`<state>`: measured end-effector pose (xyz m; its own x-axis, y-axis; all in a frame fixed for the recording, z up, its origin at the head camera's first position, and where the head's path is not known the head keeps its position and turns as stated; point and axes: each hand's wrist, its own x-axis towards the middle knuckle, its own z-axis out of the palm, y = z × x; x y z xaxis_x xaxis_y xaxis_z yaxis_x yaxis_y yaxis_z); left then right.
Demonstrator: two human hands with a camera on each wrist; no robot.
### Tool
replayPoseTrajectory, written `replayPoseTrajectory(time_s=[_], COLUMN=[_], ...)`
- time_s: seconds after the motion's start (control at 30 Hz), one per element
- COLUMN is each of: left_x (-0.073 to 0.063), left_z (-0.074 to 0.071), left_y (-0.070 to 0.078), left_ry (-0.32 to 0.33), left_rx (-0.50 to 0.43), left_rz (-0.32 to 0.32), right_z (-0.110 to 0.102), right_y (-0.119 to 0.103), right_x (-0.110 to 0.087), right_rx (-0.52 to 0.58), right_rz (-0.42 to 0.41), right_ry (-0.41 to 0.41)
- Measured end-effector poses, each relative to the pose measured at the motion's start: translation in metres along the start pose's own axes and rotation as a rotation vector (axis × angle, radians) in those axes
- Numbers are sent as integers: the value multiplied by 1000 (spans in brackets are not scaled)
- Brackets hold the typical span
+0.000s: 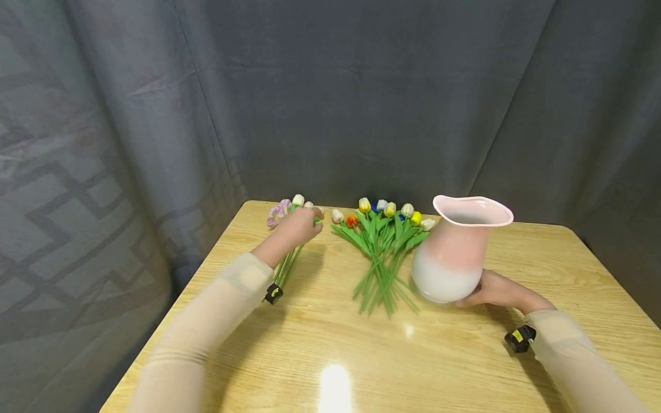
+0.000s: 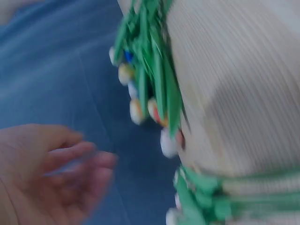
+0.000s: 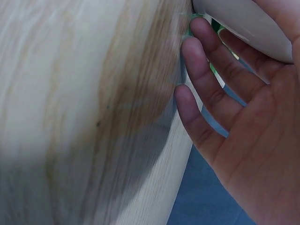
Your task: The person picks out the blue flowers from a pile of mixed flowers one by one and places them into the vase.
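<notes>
Your loosely curled, empty left hand (image 1: 302, 225) hangs by the purple-and-white, green-stemmed flowers (image 1: 279, 212), while your spread right hand (image 1: 501, 288), low against the pink-and-white flared vase (image 1: 454, 258) at right, could topple it by pushing unevenly.

Looks forward and down from the head, above the near side of the table (image 1: 439, 358), farthest back. From the left wrist, peers close across the table's far edge, turned sideways; shares the flowers (image 2: 157, 61) with the head view. From the right wrist, looks close over the table, tilted; shares the vase (image 1: 457, 261).
</notes>
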<state>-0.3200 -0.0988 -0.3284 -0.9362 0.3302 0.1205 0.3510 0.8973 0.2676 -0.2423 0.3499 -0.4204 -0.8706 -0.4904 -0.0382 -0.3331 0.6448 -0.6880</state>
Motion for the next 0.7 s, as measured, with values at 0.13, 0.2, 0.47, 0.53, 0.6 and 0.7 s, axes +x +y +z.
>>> replayPoseTrajectory(time_s=[0.13, 0.2, 0.47, 0.53, 0.6, 0.7], left_x=[5, 6, 7, 10, 15, 22], left_z=[9, 14, 44, 54, 65, 78], left_y=[27, 40, 82, 90, 97, 104], left_ry=[211, 283, 104, 1, -94, -211], left_rx=[-187, -262, -393, -378, -348, -323], left_rz=[139, 191, 265, 272, 278, 265], right_z=[0, 0, 0, -1, -1, -1], right_y=[1, 1, -4, -4, -3, -2], right_x=[0, 0, -2, -3, -3, -3], right_rx=[22, 33, 51, 48, 44, 49], right_rz=[-25, -40, -27, -25, -32, -39], right_ry=[2, 1, -7, -6, -7, -8])
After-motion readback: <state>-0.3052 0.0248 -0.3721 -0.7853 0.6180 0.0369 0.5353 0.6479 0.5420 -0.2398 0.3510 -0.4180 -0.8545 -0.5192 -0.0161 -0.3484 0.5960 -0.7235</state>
